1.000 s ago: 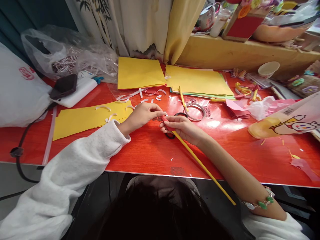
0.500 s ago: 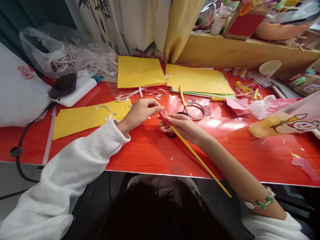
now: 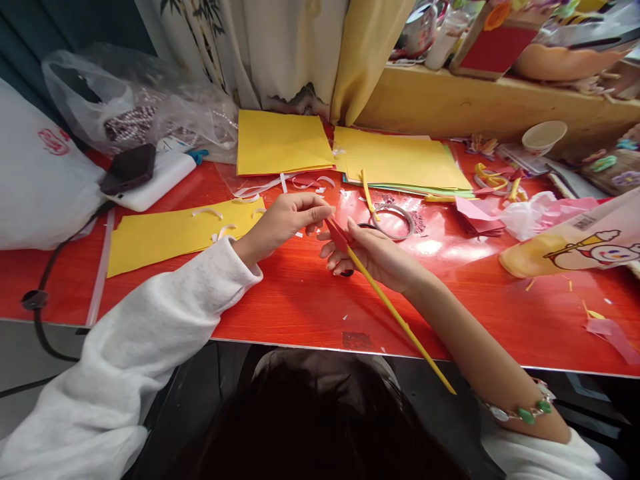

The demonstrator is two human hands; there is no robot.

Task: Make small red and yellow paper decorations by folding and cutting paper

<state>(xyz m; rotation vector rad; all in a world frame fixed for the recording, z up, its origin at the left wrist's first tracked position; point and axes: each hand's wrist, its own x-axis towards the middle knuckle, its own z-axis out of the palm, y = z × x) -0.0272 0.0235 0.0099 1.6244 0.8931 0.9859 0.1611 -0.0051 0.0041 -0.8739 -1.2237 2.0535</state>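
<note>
A thin yellow stick (image 3: 395, 313), its upper end wrapped in red paper (image 3: 339, 235), slants down past the table's front edge. My left hand (image 3: 285, 223) pinches the red paper's tip between thumb and fingers. Around the lower part of the red paper, my right hand (image 3: 385, 259) loosely holds the stick, palm up, with its thumb raised beside the paper and its fingertips spread underneath. Part of a black ring-shaped handle (image 3: 347, 273) shows below my right hand, which hides the rest of it. Just beyond that hand lies a roll of tape (image 3: 411, 225).
Yellow paper sheets (image 3: 285, 143) lie at the back, and cut yellow paper (image 3: 145, 240) with white curls lies left. A printed cup (image 3: 560, 243) leans at the right near pink paper pieces (image 3: 480, 217). A phone (image 3: 129, 168) rests on a white box (image 3: 167, 179).
My right thumb has lifted off the red paper and its fingers have loosened. My left hand has closed on the paper's tip. The red paper and stick have turned slightly.
</note>
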